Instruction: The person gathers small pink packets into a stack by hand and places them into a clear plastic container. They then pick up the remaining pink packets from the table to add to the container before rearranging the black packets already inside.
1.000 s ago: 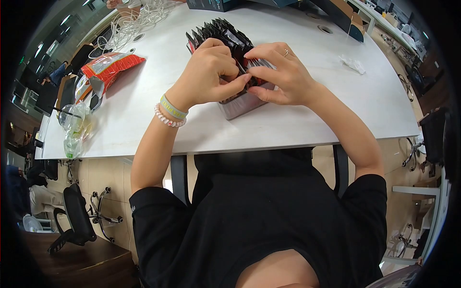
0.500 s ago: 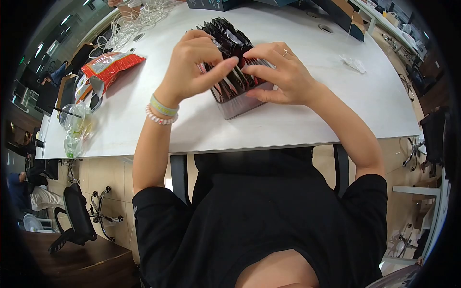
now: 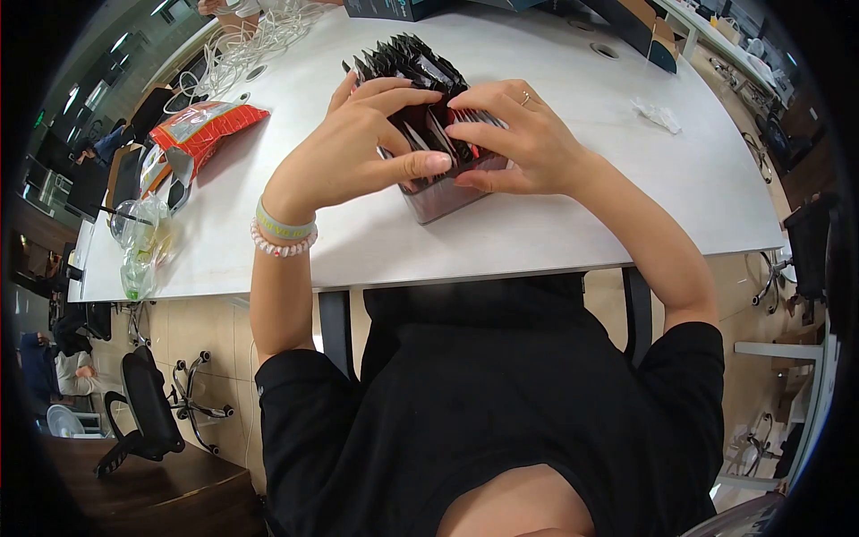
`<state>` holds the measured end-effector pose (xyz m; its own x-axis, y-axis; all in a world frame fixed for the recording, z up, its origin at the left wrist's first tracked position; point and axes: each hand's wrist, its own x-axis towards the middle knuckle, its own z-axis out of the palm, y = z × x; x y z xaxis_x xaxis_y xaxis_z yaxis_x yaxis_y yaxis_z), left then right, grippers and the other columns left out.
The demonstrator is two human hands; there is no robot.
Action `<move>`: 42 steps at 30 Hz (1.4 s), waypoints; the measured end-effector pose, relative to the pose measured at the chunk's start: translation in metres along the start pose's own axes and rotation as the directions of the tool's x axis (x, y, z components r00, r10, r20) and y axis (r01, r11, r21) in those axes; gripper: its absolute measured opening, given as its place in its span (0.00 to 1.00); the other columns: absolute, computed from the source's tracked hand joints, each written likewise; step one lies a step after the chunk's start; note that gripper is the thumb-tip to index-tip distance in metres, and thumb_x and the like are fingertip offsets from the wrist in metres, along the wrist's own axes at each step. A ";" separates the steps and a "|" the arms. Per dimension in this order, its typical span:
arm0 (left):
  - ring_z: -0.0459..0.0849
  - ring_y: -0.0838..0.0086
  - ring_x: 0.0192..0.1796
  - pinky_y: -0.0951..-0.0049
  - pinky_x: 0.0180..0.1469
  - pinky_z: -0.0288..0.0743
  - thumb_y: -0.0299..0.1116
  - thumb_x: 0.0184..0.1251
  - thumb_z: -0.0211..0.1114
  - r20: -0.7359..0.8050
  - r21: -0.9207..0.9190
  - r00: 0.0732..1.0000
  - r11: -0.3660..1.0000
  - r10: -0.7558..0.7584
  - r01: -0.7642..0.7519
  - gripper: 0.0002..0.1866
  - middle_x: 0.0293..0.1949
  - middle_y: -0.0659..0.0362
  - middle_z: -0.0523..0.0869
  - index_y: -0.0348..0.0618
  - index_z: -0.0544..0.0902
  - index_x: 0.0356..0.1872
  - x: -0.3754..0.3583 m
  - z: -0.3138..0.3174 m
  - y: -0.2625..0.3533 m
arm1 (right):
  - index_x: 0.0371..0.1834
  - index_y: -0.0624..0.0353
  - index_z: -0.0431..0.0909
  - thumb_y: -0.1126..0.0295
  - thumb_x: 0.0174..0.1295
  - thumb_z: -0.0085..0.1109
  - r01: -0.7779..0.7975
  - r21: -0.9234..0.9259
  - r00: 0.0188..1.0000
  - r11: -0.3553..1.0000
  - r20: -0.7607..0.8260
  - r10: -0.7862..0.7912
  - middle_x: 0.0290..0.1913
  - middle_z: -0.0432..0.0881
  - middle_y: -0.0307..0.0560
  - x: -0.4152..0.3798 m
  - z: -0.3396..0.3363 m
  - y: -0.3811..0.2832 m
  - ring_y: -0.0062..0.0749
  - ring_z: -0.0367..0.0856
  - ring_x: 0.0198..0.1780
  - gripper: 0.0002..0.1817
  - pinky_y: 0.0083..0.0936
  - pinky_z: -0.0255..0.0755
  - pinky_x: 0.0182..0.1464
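Note:
A clear-walled box [image 3: 438, 202] stands on the table, packed with upright black sachets [image 3: 407, 55], some showing red and white edges. Over its left part lies my left hand [image 3: 358, 143], with the fingers stretched across the sachet tops and the thumb apart near the front rim. My right hand [image 3: 528, 139], with a ring on one finger, reaches over the right part. Its spread fingertips touch the sachets, and its thumb rests at the front rim. No sachet is lifted out. Part of the box is hidden behind both hands.
At the left of the white table [image 3: 555, 228] lie a red snack bag [image 3: 210, 134] and a clear plastic bag [image 3: 143, 251]. White cables [image 3: 242, 54] tangle at the back left. Dark boxes [image 3: 631, 31] stand at the back, and crumpled plastic [image 3: 658, 116] lies on the right.
My left hand has moved down and left, and its curled fingers have stretched out over the sachets. My right hand has stayed almost in place.

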<state>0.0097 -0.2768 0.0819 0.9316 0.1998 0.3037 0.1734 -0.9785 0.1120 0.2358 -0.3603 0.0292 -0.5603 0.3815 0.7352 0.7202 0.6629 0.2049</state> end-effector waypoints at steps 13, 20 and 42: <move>0.57 0.48 0.70 0.44 0.71 0.40 0.63 0.58 0.59 0.022 0.095 1.000 0.995 0.004 -0.006 0.33 0.64 0.48 0.70 0.38 0.87 0.19 -0.004 0.013 0.007 | 0.38 0.54 0.77 0.52 0.49 0.68 -0.004 -0.002 1.000 1.000 0.015 0.004 0.52 0.73 0.44 -0.001 0.003 0.001 0.40 0.71 0.55 0.21 0.37 0.64 0.57; 0.55 0.49 0.71 0.47 0.71 0.41 0.60 0.57 0.62 0.014 -0.208 0.997 0.976 0.070 -0.066 0.28 0.66 0.50 0.70 0.42 0.88 0.21 -0.003 0.005 -0.009 | 0.39 0.54 0.77 0.53 0.47 0.69 -0.005 0.009 0.999 1.000 0.032 0.005 0.52 0.73 0.45 0.001 0.001 0.000 0.41 0.71 0.54 0.21 0.37 0.64 0.56; 0.56 0.46 0.69 0.48 0.71 0.44 0.65 0.66 0.48 -0.126 0.001 0.990 0.998 -0.062 0.063 0.38 0.67 0.46 0.67 0.39 0.86 0.15 -0.005 0.021 -0.003 | 0.41 0.52 0.77 0.54 0.47 0.69 -0.008 0.011 1.000 1.000 0.023 0.008 0.52 0.73 0.43 -0.001 0.003 0.003 0.41 0.72 0.54 0.21 0.37 0.65 0.55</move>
<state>0.0110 -0.2763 0.0596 0.8715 0.2653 0.4125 0.2320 -0.9640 0.1297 0.2373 -0.3571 0.0272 -0.5640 0.4016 0.7215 0.7202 0.6666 0.1919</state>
